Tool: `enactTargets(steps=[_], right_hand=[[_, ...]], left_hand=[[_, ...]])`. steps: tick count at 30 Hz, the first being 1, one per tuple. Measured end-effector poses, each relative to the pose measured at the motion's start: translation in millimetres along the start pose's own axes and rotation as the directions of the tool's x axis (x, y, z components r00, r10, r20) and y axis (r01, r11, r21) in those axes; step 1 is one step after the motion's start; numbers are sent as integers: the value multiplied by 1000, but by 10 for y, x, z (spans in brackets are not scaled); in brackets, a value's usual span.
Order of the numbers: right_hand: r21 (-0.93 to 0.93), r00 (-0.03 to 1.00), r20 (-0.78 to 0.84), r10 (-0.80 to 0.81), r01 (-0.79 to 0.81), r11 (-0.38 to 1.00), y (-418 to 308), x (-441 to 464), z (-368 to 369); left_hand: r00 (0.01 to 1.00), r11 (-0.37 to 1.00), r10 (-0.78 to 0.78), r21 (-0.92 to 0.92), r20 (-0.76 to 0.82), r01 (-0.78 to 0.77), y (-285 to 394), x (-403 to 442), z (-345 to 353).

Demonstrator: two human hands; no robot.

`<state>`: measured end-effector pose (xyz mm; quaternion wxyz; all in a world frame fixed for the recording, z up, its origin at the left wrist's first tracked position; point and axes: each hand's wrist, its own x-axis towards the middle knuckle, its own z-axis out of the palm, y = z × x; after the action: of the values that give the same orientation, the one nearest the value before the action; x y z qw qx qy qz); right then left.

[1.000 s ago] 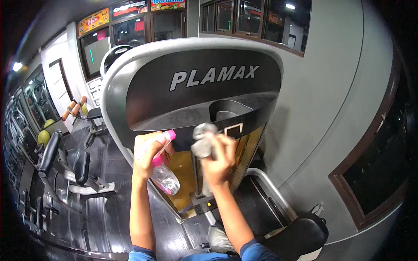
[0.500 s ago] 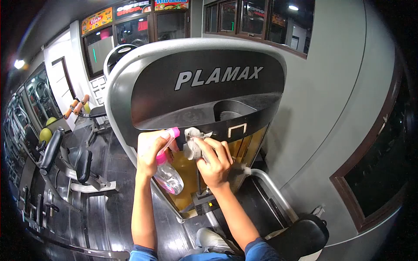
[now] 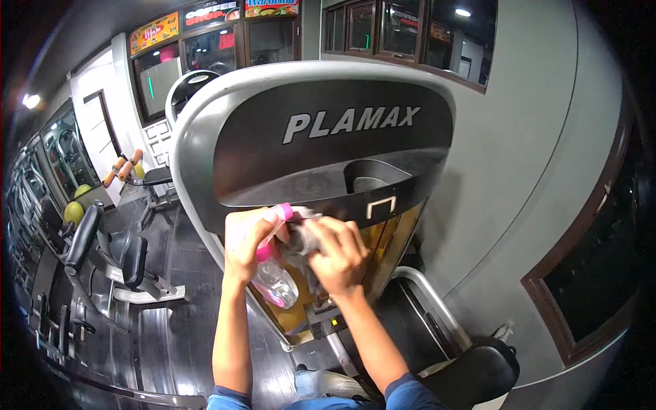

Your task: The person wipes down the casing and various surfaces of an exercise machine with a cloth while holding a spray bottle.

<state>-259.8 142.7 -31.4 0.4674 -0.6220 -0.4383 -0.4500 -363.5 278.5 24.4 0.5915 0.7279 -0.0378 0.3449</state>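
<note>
Close in, at the centre, two bare hands work side by side, each with one thing. The left hand (image 3: 249, 236) has its fingers wrapped around the pink trigger head of one clear plastic spray bottle (image 3: 277, 283), which hangs tilted below the palm. The right hand (image 3: 339, 256) has its fingers bent and clamped on one crumpled grey cloth (image 3: 302, 240), blurred, right beside the trigger head; whether the two touch, I cannot tell. Bottle and cloth are both in hand, neither set down. No wet patch can be made out, so what is finished and what remains cannot be judged.

To the lower right is one rounded black seat pad (image 3: 488, 369). Just beyond the hands stands one large black panel with a silver rim (image 3: 335, 102), lettered PLAMAX, with one pale bracket-shaped piece (image 3: 381, 201) and one recessed tray (image 3: 376, 176). Farther left are two yellow-green balls (image 3: 74, 213) (image 3: 82, 190); farthest, three bright signs (image 3: 154, 34) (image 3: 210, 14) (image 3: 271, 7) above windows.
</note>
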Motion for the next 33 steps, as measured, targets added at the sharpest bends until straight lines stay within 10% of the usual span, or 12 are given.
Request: enactTargets(steps=[5,12,16,27,33], right_hand=[[-20,941,-235,243,-255,967,61,83,-54],[-140,991,-100,-92,78,987,30,-167,103],[-70,942,-282,180,-207,976,115,15,-24],[-83,900,-318,297,-339,937,-116,-114,34],[-74,988,-129,80,-90,993,-469,-206,436]], left_hand=[[999,998,-34,-54,36,36,33,-32,-68],[999,999,10,35,54,-12,53,-150,-301],[996,991,-12,132,87,0,120,-188,-413],[993,986,11,165,114,-29,101,-119,-599],[983,985,119,106,138,-134,138,-42,-689]])
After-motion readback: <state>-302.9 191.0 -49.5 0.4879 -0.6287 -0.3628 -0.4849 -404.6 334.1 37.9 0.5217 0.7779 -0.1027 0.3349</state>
